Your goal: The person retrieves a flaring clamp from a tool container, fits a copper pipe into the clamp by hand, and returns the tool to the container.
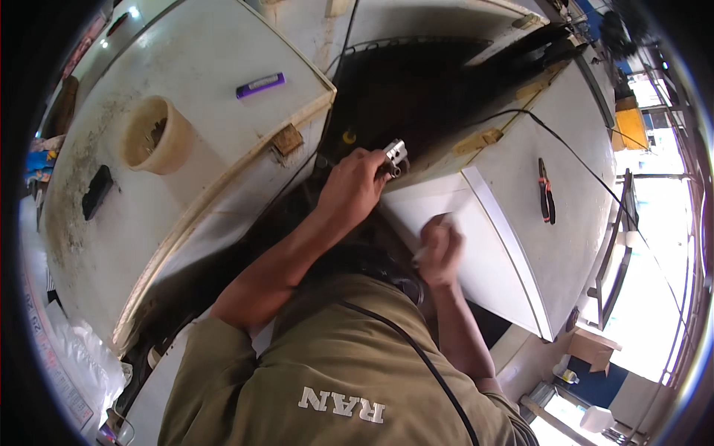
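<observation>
My left hand (352,186) is closed on a small silver metal part (396,153) with round holes, held over the dark gap between two white surfaces near the middle of the head view. Below and to the right of it, my right hand (442,249), smeared by motion, is closed round a pale or silvery object that is too blurred to name. It is in front of the white angled side of the right-hand cabinet (476,267).
The left white top (216,52) bears a plastic tub (167,145) with small items, a purple cylinder (260,85) and a black object (97,192). Pliers (545,189) lie on the right top. A black cable (587,167) crosses it. A cardboard box (593,348) is at lower right.
</observation>
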Action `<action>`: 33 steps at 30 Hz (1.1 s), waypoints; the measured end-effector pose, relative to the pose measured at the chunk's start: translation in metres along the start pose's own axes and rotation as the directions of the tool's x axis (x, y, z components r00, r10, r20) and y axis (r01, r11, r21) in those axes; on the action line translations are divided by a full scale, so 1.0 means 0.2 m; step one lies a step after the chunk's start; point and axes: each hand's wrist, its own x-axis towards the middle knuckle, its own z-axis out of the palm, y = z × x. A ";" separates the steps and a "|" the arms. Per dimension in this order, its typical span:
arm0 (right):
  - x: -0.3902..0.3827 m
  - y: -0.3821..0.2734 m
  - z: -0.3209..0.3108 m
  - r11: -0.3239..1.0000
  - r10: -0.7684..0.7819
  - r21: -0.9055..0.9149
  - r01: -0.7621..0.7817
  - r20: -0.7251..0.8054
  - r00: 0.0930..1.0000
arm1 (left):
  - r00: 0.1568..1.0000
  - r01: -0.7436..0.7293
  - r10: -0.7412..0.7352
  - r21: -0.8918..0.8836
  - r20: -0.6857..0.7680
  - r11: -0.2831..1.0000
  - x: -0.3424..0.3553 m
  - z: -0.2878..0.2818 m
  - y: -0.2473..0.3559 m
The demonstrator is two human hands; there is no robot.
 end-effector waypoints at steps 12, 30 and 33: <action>1.10 -0.55 0.63 0.878 -0.010 -0.425 0.221 0.444 0.896 | 0.964 0.205 -0.206 0.026 0.171 0.978 -0.15 -0.03 -0.29; 0.73 0.01 0.39 0.806 0.081 -0.541 0.241 0.504 0.860 | 0.911 0.407 -0.394 -0.126 0.120 0.905 0.14 -0.13 -0.05; 0.72 0.05 0.32 0.873 -0.011 -0.443 0.204 0.401 0.916 | 0.984 0.132 -0.137 0.050 0.110 0.990 0.20 -0.10 -0.04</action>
